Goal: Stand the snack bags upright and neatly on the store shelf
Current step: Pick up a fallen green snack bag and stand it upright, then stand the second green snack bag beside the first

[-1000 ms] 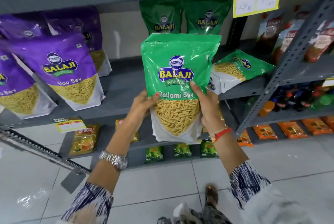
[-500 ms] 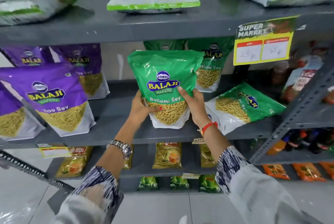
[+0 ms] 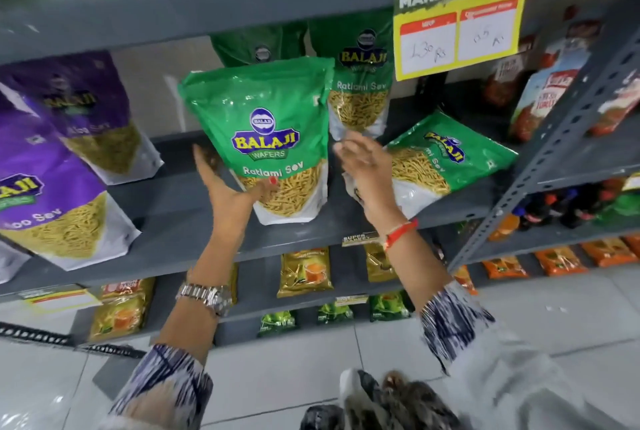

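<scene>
A green Ratlami Sev bag (image 3: pixel 266 138) stands upright on the grey middle shelf (image 3: pixel 173 197). My left hand (image 3: pixel 228 190) holds its lower left side, thumb on the front. My right hand (image 3: pixel 367 169) is off the bag, fingers spread, hovering just to its right. Past that hand, another green bag (image 3: pixel 450 159) lies tilted on its back on the same shelf. Behind them an upright green bag (image 3: pixel 360 93) stands at the back, and one more (image 3: pixel 256 45) is mostly hidden.
Purple Aloo Sev bags (image 3: pixel 52 194) lean at the left of the shelf. A yellow price sign (image 3: pixel 457 24) hangs from the shelf above. A perforated grey post (image 3: pixel 540 166) borders the right side, with red packets (image 3: pixel 547 97) beyond. Gold packs (image 3: pixel 304 270) fill the lower shelf.
The green bag went from mid-air onto the shelf and now stands there. My right hand has let go of it and moved right. My left hand stays on it.
</scene>
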